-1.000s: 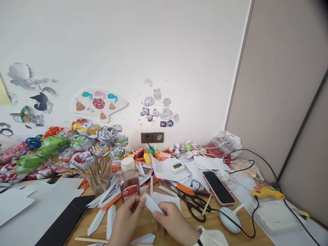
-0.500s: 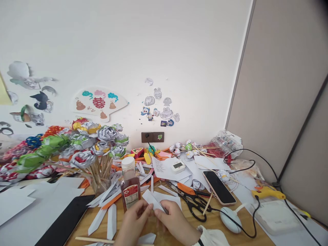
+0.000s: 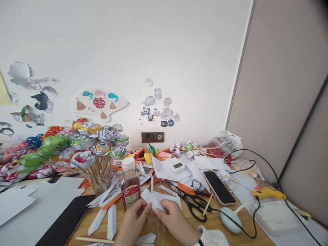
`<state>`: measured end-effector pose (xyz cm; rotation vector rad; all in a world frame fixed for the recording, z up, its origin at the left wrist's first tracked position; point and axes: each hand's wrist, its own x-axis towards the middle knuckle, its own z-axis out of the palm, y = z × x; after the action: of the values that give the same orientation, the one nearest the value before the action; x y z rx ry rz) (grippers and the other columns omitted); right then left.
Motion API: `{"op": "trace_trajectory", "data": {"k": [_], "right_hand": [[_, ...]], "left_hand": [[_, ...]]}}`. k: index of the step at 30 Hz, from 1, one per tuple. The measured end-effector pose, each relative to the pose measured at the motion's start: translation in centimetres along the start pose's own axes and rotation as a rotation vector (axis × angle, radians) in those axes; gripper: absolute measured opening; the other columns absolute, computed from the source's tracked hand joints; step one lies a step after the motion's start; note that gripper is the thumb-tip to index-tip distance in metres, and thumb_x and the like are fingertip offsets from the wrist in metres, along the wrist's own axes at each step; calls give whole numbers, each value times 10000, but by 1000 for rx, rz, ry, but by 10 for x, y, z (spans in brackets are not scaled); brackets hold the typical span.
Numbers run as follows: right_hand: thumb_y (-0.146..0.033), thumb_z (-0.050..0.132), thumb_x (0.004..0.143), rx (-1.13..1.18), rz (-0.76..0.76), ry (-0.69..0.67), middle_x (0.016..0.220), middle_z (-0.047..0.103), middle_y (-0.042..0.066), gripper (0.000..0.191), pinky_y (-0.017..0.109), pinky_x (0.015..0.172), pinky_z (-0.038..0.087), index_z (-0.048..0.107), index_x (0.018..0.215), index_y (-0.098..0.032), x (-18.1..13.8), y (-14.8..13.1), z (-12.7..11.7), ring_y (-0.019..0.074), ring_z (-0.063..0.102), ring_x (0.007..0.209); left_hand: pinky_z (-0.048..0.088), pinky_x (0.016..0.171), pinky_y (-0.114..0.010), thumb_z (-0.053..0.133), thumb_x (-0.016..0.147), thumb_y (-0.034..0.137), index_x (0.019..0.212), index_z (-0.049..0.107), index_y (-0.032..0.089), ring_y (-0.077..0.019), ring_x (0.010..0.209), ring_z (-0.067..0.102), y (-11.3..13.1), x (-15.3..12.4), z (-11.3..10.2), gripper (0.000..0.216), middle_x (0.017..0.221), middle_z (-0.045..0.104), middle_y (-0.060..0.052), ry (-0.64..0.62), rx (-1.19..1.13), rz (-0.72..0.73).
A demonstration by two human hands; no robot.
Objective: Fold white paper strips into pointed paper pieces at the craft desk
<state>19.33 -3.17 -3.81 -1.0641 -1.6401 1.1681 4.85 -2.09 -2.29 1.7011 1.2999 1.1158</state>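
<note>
Between my two hands is a narrow folded strip of white paper (image 3: 151,200), tilted up toward the left. My left hand (image 3: 137,218) pinches its near left edge with thumb and fingers. On its right end, the thumb of my right hand (image 3: 173,217) presses down with the fingers curled beneath. Just behind my left hand stands a bottle of dark red liquid (image 3: 130,186) with a white cap. Pointed folded paper strips (image 3: 111,222) lie on the wood to the left. Black scissors (image 3: 193,205) rest right of my hands.
Paper flowers on sticks (image 3: 94,150) stand in a holder at left. A phone (image 3: 219,188), a white timer (image 3: 178,166), a pale blue mouse-shaped device (image 3: 230,219) and a yellow glue gun (image 3: 269,194) with a black cable spread across the right. A black flat panel (image 3: 68,218) lies front left.
Both hands hold nearly the same place. The paper strip's upper end has shifted very slightly; nothing else has visibly moved.
</note>
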Motion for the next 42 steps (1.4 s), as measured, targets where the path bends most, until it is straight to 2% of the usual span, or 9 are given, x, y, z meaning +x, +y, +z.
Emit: {"op": "trace_trajectory", "data": {"k": [8,14,19,25,29,33,42], "right_hand": [[-447,466,799,-8,0,31,505,456,-42,339,174,411,303,481,640,-148,0,5,1,80,410,424],[-423,477,790,26,37,-7,524,485,-37,293,170,391,288,497,695,-146,1,5,2,81,414,418],[-387,488,784,-1,53,-18,532,497,-38,253,176,408,302,496,700,-149,1,4,2,86,434,425],[-449,475,773,62,58,-62,513,496,-34,310,165,368,274,489,694,-149,0,4,2,76,408,387],[-457,465,775,123,52,-115,514,517,-27,320,161,355,254,494,721,-143,1,4,3,68,396,363],[-448,450,783,137,45,-129,516,518,-28,311,160,348,249,486,721,-146,1,3,3,63,388,352],[-452,450,794,63,67,-79,472,436,-55,325,170,383,257,457,644,-164,-1,3,4,65,356,377]], "left_hand": [[371,528,-229,491,689,402,557,497,181,-146,543,464,-3,0,4,257,535,475,39,-95,0,1],[330,490,-217,493,675,456,512,455,192,-133,503,417,-6,-1,3,312,492,410,60,-33,43,-13],[316,474,-215,499,673,473,527,436,196,-120,477,396,-8,0,4,320,480,391,73,-52,-48,-30],[324,466,-216,517,669,466,562,468,180,-113,470,403,-7,2,4,309,490,413,71,-124,-156,-65],[338,483,-222,535,663,450,586,496,164,-119,495,424,-9,1,3,298,510,440,60,-111,-167,-57],[331,464,-220,532,661,473,552,462,177,-114,463,418,-9,0,4,323,479,428,69,-102,-162,-67],[326,438,-225,512,648,509,522,424,202,-121,431,420,-7,-4,6,344,451,420,74,-31,-84,-77]]}}
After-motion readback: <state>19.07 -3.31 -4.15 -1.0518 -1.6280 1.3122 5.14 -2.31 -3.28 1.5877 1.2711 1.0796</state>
